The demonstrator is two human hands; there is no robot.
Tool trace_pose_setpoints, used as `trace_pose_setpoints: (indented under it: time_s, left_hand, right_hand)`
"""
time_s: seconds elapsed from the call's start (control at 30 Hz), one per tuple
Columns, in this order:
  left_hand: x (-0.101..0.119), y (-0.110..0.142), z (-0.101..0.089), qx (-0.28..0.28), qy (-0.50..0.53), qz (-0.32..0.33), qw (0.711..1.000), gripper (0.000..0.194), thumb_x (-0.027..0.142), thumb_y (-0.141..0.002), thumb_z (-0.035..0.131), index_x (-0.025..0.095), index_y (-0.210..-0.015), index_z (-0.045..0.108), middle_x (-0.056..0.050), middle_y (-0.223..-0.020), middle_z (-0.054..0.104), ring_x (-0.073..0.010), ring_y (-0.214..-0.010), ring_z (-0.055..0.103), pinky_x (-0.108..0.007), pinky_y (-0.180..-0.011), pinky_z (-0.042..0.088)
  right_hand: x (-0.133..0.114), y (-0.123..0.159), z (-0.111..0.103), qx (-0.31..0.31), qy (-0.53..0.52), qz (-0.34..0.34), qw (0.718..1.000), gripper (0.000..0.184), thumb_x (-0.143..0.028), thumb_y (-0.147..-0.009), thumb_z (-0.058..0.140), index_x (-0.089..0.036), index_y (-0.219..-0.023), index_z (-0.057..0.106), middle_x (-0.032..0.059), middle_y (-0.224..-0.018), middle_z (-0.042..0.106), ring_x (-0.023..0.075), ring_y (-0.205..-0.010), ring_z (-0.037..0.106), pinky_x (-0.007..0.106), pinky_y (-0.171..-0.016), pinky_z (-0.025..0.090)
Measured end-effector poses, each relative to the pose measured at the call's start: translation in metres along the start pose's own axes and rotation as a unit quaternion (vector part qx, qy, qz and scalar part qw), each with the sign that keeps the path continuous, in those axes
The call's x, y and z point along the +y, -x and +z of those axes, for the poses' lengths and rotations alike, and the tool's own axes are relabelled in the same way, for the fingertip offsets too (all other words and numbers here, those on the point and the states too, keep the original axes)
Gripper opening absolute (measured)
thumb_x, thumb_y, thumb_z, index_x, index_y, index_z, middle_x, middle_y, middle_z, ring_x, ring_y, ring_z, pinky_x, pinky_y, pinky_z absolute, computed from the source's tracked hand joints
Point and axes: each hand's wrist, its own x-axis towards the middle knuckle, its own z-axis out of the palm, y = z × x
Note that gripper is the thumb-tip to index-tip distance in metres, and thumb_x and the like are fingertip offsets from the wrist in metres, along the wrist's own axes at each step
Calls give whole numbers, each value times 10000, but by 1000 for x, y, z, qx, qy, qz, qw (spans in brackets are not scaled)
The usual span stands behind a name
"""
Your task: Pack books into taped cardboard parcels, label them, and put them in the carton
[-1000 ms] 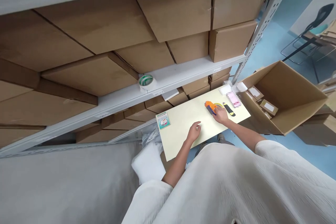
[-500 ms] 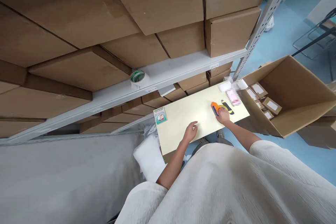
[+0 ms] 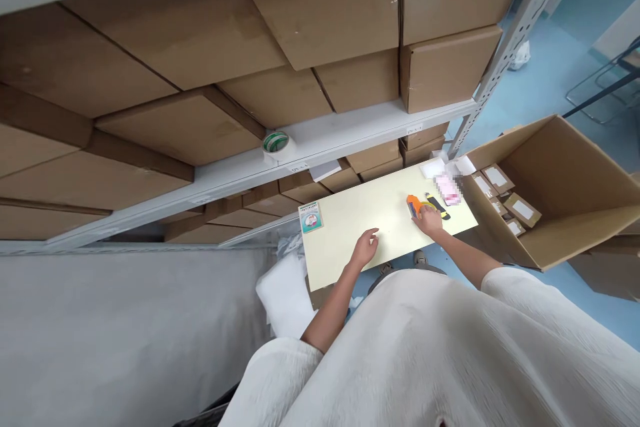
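My right hand [image 3: 429,221] is closed on an orange tape dispenser [image 3: 414,203] at the right part of a pale cream tabletop [image 3: 345,240]; my fingers hide part of it. Just beyond that hand lies a black and yellow tool [image 3: 439,205], perhaps a utility knife. My left hand [image 3: 365,248] hovers at the near edge of the tabletop, fingers loosely curved and apart, holding nothing. A small teal and white printed packet [image 3: 311,217] lies at the tabletop's left end.
A large open carton [image 3: 575,213] with several small labelled boxes [image 3: 521,209] stands at the right. A metal shelf [image 3: 360,125] full of cardboard boxes runs behind the tabletop, with a tape roll [image 3: 276,143] on its ledge. White foam sheeting [image 3: 285,297] lies at the left.
The camera view has shifted slightly. The orange dispenser has turned a little under my right hand. My left hand has stayed in nearly the same place.
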Motion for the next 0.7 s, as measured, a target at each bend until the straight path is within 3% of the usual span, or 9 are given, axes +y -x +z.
trace_pose_setpoints:
  time_s: [0.2,0.37,0.57,0.7]
  left_hand:
    - [12,-4,-4,63,33,0,997,349,241,-1010,583,248,-1325,733,-100,-1427,727,-216,-1144,764,-408,-1074,617]
    - [16,15,11,153,61,-35,986,364,204,-1006,560,227,-1328,726,-116,-1429,718,-222,-1150,762,-423,-1095,607]
    - [3,75,37,266,89,-93,955,378,187,-991,570,219,-1338,717,-118,-1421,716,-224,-1145,753,-409,-1055,626]
    - [-12,123,37,327,93,-137,930,382,182,-982,579,209,-1338,713,-115,-1393,726,-224,-1142,740,-431,-1085,612]
  right_hand:
    - [-16,-20,-38,35,34,-80,996,339,-406,-1096,527,-161,-1258,696,203,-1259,732,343,-1187,644,418,-977,415]
    - [-41,-30,-58,43,30,-206,977,325,-368,-1104,507,-161,-1264,701,186,-1286,741,331,-1187,648,423,-1004,411]
    - [-83,-23,-38,-13,30,-351,936,303,-350,-1101,519,-164,-1251,706,168,-1289,745,319,-1185,656,420,-1003,421]
    - [-127,-7,-14,-50,25,-427,902,258,-337,-1089,538,-188,-1204,715,151,-1255,752,314,-1171,655,416,-1004,426]
